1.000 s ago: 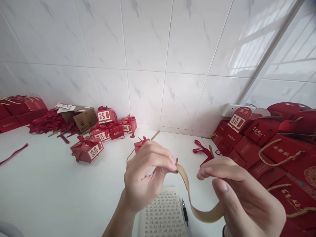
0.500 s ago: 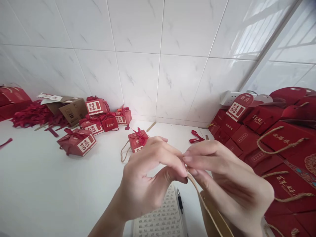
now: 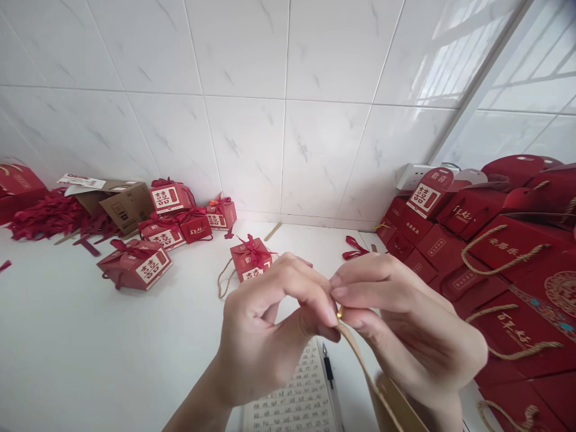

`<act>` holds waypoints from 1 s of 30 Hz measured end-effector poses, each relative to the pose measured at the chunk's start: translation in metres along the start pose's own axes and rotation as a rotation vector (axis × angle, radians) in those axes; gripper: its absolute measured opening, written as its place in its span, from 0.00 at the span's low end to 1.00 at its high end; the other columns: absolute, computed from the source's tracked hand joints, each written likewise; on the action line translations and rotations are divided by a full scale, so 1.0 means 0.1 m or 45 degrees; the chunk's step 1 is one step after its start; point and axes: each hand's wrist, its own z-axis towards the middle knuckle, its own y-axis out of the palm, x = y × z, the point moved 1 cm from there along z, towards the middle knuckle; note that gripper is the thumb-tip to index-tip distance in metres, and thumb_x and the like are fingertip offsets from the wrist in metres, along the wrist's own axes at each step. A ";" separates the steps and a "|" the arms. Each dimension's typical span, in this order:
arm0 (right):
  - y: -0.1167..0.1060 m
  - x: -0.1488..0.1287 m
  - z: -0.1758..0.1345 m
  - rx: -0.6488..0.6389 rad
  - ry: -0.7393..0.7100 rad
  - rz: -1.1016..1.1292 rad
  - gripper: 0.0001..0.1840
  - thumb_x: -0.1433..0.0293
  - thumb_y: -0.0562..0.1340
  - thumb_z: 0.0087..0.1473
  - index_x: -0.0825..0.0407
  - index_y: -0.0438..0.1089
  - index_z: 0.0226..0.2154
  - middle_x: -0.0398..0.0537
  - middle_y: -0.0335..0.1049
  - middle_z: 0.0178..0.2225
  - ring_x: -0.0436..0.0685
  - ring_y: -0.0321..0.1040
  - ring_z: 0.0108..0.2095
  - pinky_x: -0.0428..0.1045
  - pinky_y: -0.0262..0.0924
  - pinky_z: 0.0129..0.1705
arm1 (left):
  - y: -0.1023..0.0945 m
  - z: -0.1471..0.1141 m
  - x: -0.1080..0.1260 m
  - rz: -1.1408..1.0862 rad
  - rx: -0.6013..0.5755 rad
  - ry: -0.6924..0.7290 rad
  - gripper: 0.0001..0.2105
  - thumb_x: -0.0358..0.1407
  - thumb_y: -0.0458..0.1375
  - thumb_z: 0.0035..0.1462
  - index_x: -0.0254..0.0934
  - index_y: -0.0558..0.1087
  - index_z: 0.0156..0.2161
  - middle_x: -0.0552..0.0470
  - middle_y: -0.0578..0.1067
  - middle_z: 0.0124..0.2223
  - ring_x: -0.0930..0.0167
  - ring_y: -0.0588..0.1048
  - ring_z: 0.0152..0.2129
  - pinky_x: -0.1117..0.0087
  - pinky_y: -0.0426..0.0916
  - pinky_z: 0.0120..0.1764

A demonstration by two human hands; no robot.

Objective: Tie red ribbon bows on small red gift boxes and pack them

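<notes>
In the middle foreground my left hand [image 3: 274, 318] has its thumb and fingers pinched on the upper end of a thin tan edge. This edge belongs to a tan cardboard piece [image 3: 398, 405], perhaps a bag or box, which hangs down under my right hand. My right hand [image 3: 405, 312] is closed in a pinch at the same spot, fingertips against those of the left. A small shiny gold piece [image 3: 340, 312] shows between the fingertips. Most of the cardboard is hidden by the right hand or cut off below.
Beneath the hands lie a handwritten notebook [image 3: 292, 399] and a pen [image 3: 328, 366]. Behind them stands a red gift box [image 3: 247, 255] with a ribbon bow. More red boxes [image 3: 135, 264] and ribbons [image 3: 42, 215] are at left. Red bags [image 3: 508, 252] are piled at right against the tiled wall.
The gold piece now shows more plainly between the fingertips. The pinch stays at nearly the same place, and the view has shifted slightly.
</notes>
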 end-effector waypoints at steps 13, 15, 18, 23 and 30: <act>0.02 -0.02 0.02 0.061 -0.083 -0.191 0.10 0.81 0.63 0.51 0.51 0.69 0.34 0.45 0.69 0.28 0.54 0.68 0.29 0.52 0.66 0.29 | 0.09 0.09 -0.10 -0.548 -0.019 -0.419 0.15 0.40 0.63 0.51 0.35 0.64 0.23 0.54 0.68 0.22 0.77 0.68 0.20 0.76 0.67 0.21; 0.03 -0.01 0.02 0.055 -0.073 -0.222 0.09 0.81 0.63 0.50 0.52 0.69 0.34 0.45 0.68 0.28 0.54 0.68 0.29 0.52 0.66 0.30 | 0.06 0.08 -0.09 -0.424 0.001 -0.355 0.13 0.39 0.62 0.53 0.36 0.65 0.24 0.54 0.69 0.23 0.77 0.69 0.21 0.75 0.67 0.23; 0.06 0.02 0.03 0.035 -0.089 -0.226 0.07 0.79 0.63 0.52 0.52 0.68 0.33 0.46 0.68 0.27 0.54 0.68 0.29 0.52 0.67 0.32 | 0.02 0.04 -0.05 -0.154 0.064 -0.190 0.08 0.34 0.59 0.56 0.36 0.68 0.27 0.52 0.71 0.26 0.76 0.70 0.24 0.74 0.68 0.25; 0.07 0.06 0.02 0.041 -0.088 -0.054 0.06 0.77 0.59 0.56 0.52 0.69 0.35 0.47 0.66 0.28 0.54 0.68 0.30 0.51 0.67 0.29 | 0.04 -0.01 -0.01 0.006 0.098 0.001 0.06 0.30 0.58 0.57 0.37 0.68 0.28 0.52 0.71 0.26 0.74 0.70 0.26 0.69 0.69 0.30; 0.07 -0.01 0.03 0.000 -0.115 -0.002 0.09 0.79 0.58 0.55 0.51 0.68 0.37 0.46 0.67 0.29 0.54 0.67 0.28 0.51 0.67 0.29 | 0.07 0.05 -0.10 -0.646 -0.120 -0.363 0.13 0.37 0.62 0.53 0.37 0.63 0.25 0.54 0.68 0.24 0.77 0.69 0.20 0.77 0.65 0.21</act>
